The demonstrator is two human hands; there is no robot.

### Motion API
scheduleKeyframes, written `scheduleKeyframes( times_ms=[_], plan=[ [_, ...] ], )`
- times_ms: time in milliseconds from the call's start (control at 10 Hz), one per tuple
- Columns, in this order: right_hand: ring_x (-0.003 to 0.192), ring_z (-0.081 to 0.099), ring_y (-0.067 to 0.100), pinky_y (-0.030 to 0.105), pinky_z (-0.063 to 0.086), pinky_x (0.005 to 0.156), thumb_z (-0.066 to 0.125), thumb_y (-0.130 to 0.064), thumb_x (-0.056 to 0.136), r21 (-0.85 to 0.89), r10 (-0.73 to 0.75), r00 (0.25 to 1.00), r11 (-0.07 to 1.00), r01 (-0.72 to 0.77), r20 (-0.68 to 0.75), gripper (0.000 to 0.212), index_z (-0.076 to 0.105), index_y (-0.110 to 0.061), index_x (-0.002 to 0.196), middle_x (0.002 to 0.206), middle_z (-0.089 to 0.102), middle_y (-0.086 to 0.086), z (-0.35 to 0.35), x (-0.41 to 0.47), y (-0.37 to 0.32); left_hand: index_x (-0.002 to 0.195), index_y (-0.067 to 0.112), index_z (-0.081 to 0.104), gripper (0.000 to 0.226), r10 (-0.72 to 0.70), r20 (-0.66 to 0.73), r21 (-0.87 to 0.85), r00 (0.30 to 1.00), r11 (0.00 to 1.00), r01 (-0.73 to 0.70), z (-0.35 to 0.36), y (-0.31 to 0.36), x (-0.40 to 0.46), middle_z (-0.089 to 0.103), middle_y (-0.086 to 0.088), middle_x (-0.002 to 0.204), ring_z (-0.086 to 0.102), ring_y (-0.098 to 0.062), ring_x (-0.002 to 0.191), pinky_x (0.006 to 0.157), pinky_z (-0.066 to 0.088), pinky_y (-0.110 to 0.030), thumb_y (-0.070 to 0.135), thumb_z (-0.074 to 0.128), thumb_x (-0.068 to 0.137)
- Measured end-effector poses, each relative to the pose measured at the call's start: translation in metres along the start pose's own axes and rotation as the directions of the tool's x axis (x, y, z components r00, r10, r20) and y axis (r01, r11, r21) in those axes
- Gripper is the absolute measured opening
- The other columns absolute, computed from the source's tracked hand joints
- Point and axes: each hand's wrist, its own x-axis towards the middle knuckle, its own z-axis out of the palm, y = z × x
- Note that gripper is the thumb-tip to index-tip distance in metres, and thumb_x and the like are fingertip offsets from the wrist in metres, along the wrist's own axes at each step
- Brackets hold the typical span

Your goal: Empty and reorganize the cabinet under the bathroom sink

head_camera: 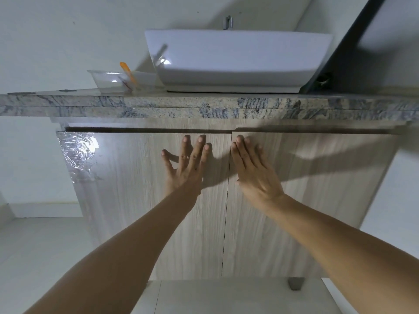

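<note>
Both cabinet doors are closed under the stone desk (204,105), so nothing inside shows and, as I judge it, the emptying is not yet begun. The left hand (186,168) lies flat on the left door (127,200) with fingers straight and spread, grasping nothing; the right hand (256,171) lies on the right door (317,200) with fingers straight and together, also grasping nothing. Both sets of fingertips sit near the doors' top edges, just either side of the centre seam — a likely reason is that the doors have no handles in view, and the dark gap below the desk is where fingers could hook in to pull. The cabinet stands on the floor beneath a white sink (238,60). Left of the sink, on the desk, a clear tub (108,80) holds an orange-handled item (128,72), out of the way. Crinkled clear tape (77,155) covers the left door's upper corner — perhaps a repair, so that side may need gentler pulling.
</note>
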Motion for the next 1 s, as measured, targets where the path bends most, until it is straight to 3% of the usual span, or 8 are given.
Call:
scheduleKeyframes(
  times_ms=[200, 300, 500, 600, 700, 800, 900, 1000],
  plan=[
    [0.148, 0.013, 0.04, 0.058, 0.023, 0.117, 0.074, -0.009, 0.08, 0.003, -0.03, 0.999, 1.0, 0.03, -0.035, 0.088, 0.023, 0.008, 0.149, 0.159, 0.017, 0.025, 0.006, 0.0, 0.0, 0.154, 0.014, -0.012, 0.128, -0.023, -0.036, -0.002, 0.999, 1.0, 0.023, 0.001, 0.002, 0.002, -0.016, -0.009, 0.161, -0.01, -0.041, 0.147, 0.105, 0.02, -0.073, 0.046, 0.08, 0.07],
    [0.147, 0.02, 0.039, 0.06, 0.029, 0.114, 0.057, -0.001, 0.081, 0.042, -0.049, 0.997, 0.998, 0.052, -0.063, 0.071, 0.033, 0.007, 0.147, 0.157, 0.025, 0.023, 0.007, -0.003, 0.004, 0.152, 0.015, -0.017, 0.133, -0.034, -0.012, -0.012, 0.999, 0.999, 0.034, 0.0, 0.003, 0.006, -0.023, -0.009, 0.159, -0.016, -0.041, 0.145, 0.105, 0.017, -0.075, 0.048, 0.08, 0.068],
    [0.146, 0.024, 0.038, 0.061, 0.031, 0.112, 0.047, 0.003, 0.08, 0.12, -0.058, 0.996, 0.991, 0.066, -0.073, 0.066, 0.036, 0.007, 0.145, 0.156, 0.028, 0.022, 0.004, -0.005, 0.004, 0.152, 0.016, -0.02, 0.133, -0.05, 0.044, -0.056, 0.998, 0.997, 0.052, -0.008, 0.002, 0.009, -0.024, -0.007, 0.159, -0.018, -0.041, 0.145, 0.105, 0.017, -0.076, 0.047, 0.08, 0.069],
    [0.148, 0.017, 0.037, 0.059, 0.027, 0.115, 0.042, 0.005, 0.082, 0.153, -0.043, 0.999, 0.987, 0.043, -0.002, 0.068, 0.03, 0.005, 0.149, 0.159, 0.021, 0.021, -0.012, -0.005, 0.004, 0.151, 0.015, -0.02, 0.129, -0.039, 0.101, -0.045, 0.994, 0.998, 0.044, -0.022, 0.002, 0.008, -0.026, -0.009, 0.159, -0.017, -0.043, 0.145, 0.106, 0.022, -0.072, 0.053, 0.075, 0.073],
    [0.151, 0.003, 0.031, 0.056, 0.016, 0.12, 0.053, 0.005, 0.086, 0.129, -0.054, 0.989, 0.991, 0.036, 0.137, 0.079, 0.014, 0.0, 0.154, 0.164, 0.003, 0.016, -0.031, -0.003, 0.005, 0.148, 0.013, -0.028, 0.133, 0.002, 0.227, -0.076, 0.974, 0.997, 0.016, -0.041, 0.002, 0.008, -0.039, -0.011, 0.152, -0.028, -0.044, 0.14, 0.111, 0.018, -0.068, 0.057, 0.073, 0.073],
    [0.152, 0.007, 0.028, 0.053, 0.013, 0.121, 0.064, -0.009, 0.088, 0.095, -0.049, 0.972, 0.995, 0.028, 0.228, 0.085, 0.013, -0.005, 0.155, 0.164, 0.006, 0.012, -0.047, -0.002, 0.008, 0.149, 0.014, -0.025, 0.125, 0.048, 0.308, -0.12, 0.95, 0.993, -0.011, -0.058, -0.002, 0.01, -0.042, -0.012, 0.15, -0.031, -0.043, 0.139, 0.113, 0.014, -0.066, 0.05, 0.071, 0.079],
    [0.149, 0.018, 0.028, 0.051, 0.022, 0.119, 0.067, -0.016, 0.088, 0.162, -0.011, 0.965, 0.986, -0.033, 0.263, 0.077, 0.024, -0.008, 0.151, 0.161, 0.019, 0.011, -0.065, -0.007, 0.008, 0.152, 0.017, -0.017, 0.113, 0.108, 0.395, -0.134, 0.912, 0.989, -0.059, -0.075, -0.005, 0.009, -0.038, -0.01, 0.152, -0.028, -0.035, 0.143, 0.114, 0.011, -0.066, 0.048, 0.067, 0.084],
    [0.148, 0.022, 0.026, 0.049, 0.024, 0.119, 0.063, -0.017, 0.091, 0.221, 0.019, 0.958, 0.971, -0.085, 0.285, 0.063, 0.034, -0.008, 0.147, 0.162, 0.016, 0.01, -0.083, -0.011, 0.013, 0.154, 0.018, -0.007, 0.106, 0.172, 0.418, -0.155, 0.892, 0.981, -0.116, -0.094, -0.005, 0.009, -0.024, -0.008, 0.159, -0.018, -0.029, 0.147, 0.115, 0.009, -0.064, 0.047, 0.067, 0.084]
  ],
)
